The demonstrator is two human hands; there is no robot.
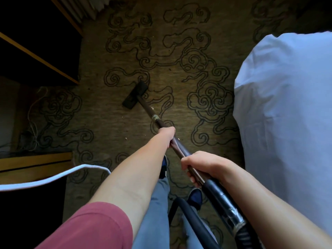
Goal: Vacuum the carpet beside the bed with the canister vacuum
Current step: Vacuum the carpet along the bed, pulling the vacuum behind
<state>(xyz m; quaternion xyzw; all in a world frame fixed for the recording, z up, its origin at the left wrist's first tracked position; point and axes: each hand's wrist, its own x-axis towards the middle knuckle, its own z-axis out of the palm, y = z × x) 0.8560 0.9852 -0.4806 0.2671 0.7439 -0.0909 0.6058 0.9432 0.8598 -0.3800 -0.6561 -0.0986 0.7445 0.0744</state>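
The vacuum's dark floor head (135, 95) lies flat on the olive carpet (179, 72) with its swirling cloud pattern. A dark wand (155, 118) runs from the head back toward me. My left hand (166, 136) grips the wand partway down. My right hand (201, 167) grips it nearer me, just above the black handle and ribbed hose (224, 205). The canister itself is out of view. A few pale crumbs (126, 138) lie on the carpet near the wand.
The bed with white linen (287, 114) fills the right side. Dark wooden furniture (36, 56) stands at the left, with thin cables (33, 126) on the floor beneath. A white cord (53, 178) arcs across the lower left. My feet in blue shoes (195, 196) stand on the carpet.
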